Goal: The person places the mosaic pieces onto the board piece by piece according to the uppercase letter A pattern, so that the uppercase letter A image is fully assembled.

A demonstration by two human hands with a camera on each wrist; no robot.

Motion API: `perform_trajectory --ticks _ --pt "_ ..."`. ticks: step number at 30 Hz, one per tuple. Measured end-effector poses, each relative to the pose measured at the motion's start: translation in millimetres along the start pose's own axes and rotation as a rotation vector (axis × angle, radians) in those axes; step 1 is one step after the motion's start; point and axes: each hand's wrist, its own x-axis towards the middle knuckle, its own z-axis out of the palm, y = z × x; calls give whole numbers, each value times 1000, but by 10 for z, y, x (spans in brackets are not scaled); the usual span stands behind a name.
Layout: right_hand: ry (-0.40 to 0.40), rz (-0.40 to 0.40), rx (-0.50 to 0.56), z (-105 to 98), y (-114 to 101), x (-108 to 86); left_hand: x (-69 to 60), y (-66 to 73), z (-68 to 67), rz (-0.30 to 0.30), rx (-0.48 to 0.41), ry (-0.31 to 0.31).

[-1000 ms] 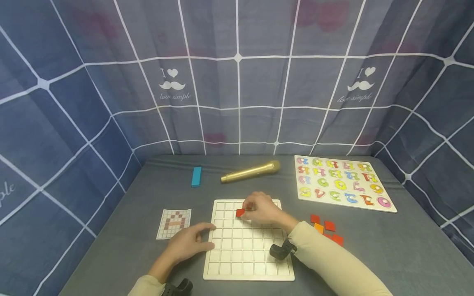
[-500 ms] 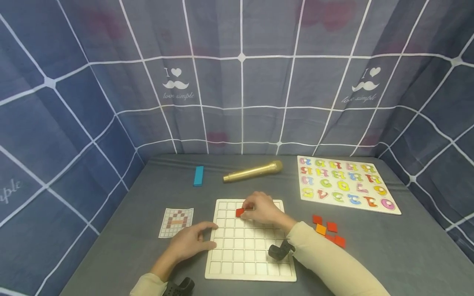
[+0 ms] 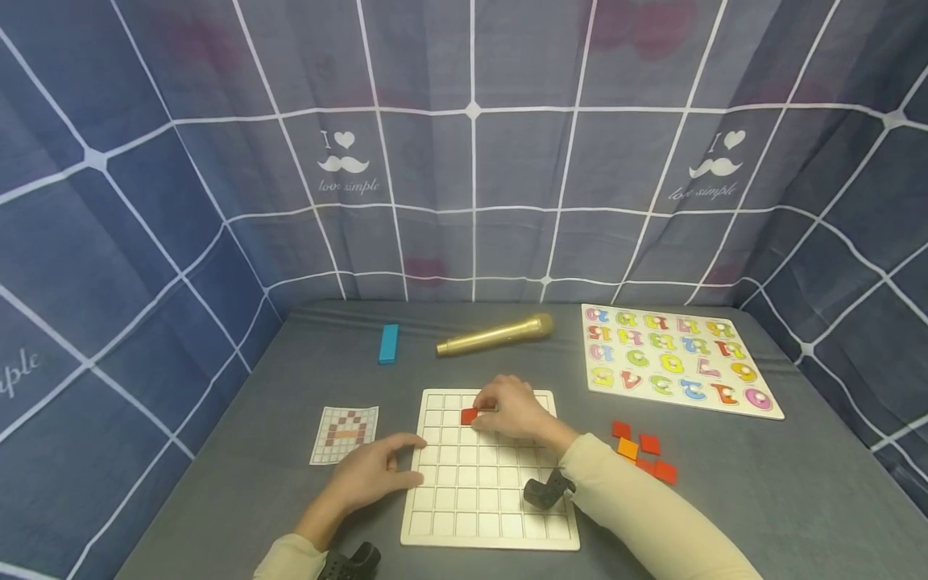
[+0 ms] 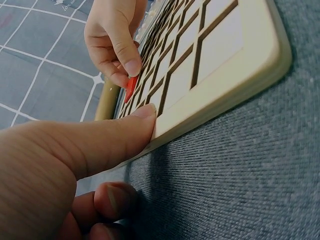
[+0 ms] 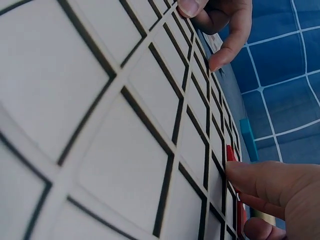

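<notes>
Thumb and fingers of my right hand (image 3: 513, 409) pinch a red tile (image 3: 469, 416) at the far rows of the white gridded board (image 3: 489, 542). In the left wrist view the tile (image 4: 131, 89) stands tilted under that thumb. More red shows below the right hand (image 5: 280, 187) in the right wrist view. My left hand (image 3: 368, 477) touches the board's left edge with thumb and forefinger spread apart. Seen from the left wrist, its thumb (image 4: 110, 145) rests on the rim while the other fingers bend beside it.
Left of the board lies a printed grid card (image 3: 344, 436). Behind are a blue block (image 3: 388, 345) and a gold microphone (image 3: 496, 335). A number puzzle board (image 3: 681, 360) lies at the back right, with several loose red tiles (image 3: 649, 444) and an orange tile (image 3: 627, 449) nearer.
The head view has shifted slightly. Against the board, my right hand and the red tile have shifted very slightly left. My left hand keeps its place at the edge.
</notes>
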Motion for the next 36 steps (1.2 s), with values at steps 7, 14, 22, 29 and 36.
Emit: perform_trajectory --ticks 7,14,22,29,36 --pt "0 -9 -12 6 9 8 5 3 -6 -1 -4 -3" --pt "-6 -4 -8 12 4 12 0 10 -2 1 -5 -4" --pt "-4 3 -10 13 -10 19 4 19 -8 -1 9 1" --pt "-8 6 -6 23 -20 23 3 14 -4 -5 11 0" --pt "-11 6 20 24 -35 11 7 7 -8 -2 8 -6"
